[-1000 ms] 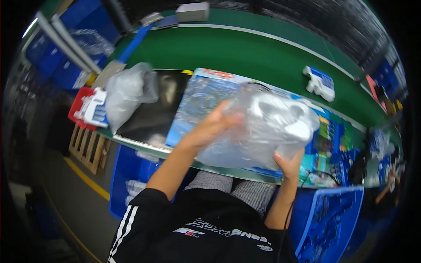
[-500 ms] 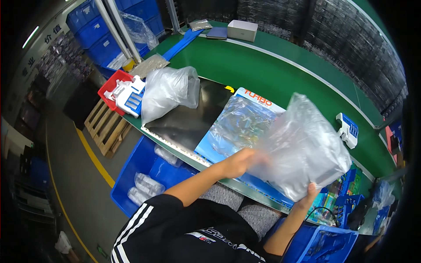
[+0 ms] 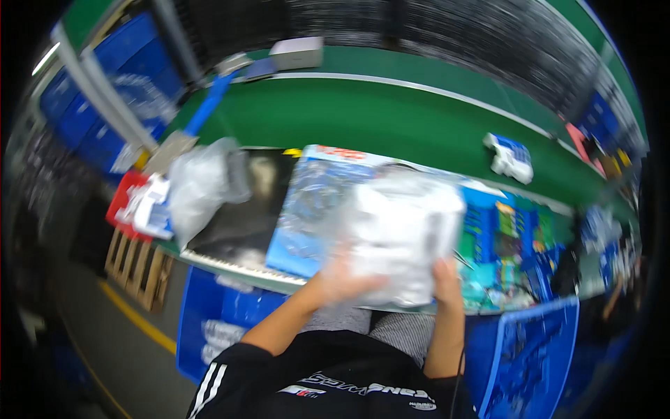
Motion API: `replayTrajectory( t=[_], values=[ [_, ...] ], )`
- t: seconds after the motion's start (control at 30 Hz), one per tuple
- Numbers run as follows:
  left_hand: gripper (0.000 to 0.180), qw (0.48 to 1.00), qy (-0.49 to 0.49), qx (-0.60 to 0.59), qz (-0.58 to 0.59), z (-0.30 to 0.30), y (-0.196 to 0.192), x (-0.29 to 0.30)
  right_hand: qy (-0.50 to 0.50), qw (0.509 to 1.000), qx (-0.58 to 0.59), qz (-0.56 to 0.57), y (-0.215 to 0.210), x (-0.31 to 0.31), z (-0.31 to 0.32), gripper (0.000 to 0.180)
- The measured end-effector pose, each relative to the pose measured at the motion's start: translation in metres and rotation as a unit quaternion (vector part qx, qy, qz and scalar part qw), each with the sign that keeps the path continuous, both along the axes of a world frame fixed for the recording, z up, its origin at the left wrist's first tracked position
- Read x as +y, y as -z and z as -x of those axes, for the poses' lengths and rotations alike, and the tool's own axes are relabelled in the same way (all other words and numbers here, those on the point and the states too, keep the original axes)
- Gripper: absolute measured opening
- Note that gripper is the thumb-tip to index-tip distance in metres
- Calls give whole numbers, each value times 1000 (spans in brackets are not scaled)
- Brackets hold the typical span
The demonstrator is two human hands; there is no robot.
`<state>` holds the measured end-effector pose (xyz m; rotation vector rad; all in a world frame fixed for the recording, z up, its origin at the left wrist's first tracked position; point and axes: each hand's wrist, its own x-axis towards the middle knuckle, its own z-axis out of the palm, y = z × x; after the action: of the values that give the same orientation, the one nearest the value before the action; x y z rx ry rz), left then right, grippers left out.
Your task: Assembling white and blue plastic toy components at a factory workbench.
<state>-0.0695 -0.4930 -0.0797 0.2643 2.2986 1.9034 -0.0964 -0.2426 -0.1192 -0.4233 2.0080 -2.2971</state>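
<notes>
A clear plastic bag with something white and bulky inside (image 3: 405, 234) is held over the bench in front of me, smeared by motion. My left hand (image 3: 345, 276) grips its lower left side, the fingers blurred. On the bag's lower right edge my right hand (image 3: 445, 281) is closed, thumb up along the side. Behind the bag lies a blue printed sheet (image 3: 279, 257), partly covered by crumpled clear plastic (image 3: 314, 202). Further left, another filled translucent bag (image 3: 199, 188) rests on the dark mat (image 3: 258, 188).
A red bin (image 3: 124, 202) with white-and-blue plastic parts sits at the bench's left end. A similar part (image 3: 511, 159) lies on the green surface (image 3: 391, 112). Blue crates (image 3: 502, 370) stand below the bench. Blue trays with small items (image 3: 492, 230) are at right.
The bag has come left and closer to me, turned so its white contents show. Both hands have moved with it, and the view has shifted.
</notes>
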Motion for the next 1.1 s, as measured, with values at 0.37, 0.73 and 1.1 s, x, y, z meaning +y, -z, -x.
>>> replayTrajectory(
  t=[0.37,0.73,1.1],
  values=[
    [81,949,-98,-67,-291,-46,70,-68,121,954,199,-191,-42,-56,32,14],
    [67,822,-335,8,-460,-81,91,-177,237,893,78,-374,44,-27,104,17],
    [74,780,-355,60,-512,-89,49,-172,-81,783,429,-442,-10,-106,43,57]
  ],
)
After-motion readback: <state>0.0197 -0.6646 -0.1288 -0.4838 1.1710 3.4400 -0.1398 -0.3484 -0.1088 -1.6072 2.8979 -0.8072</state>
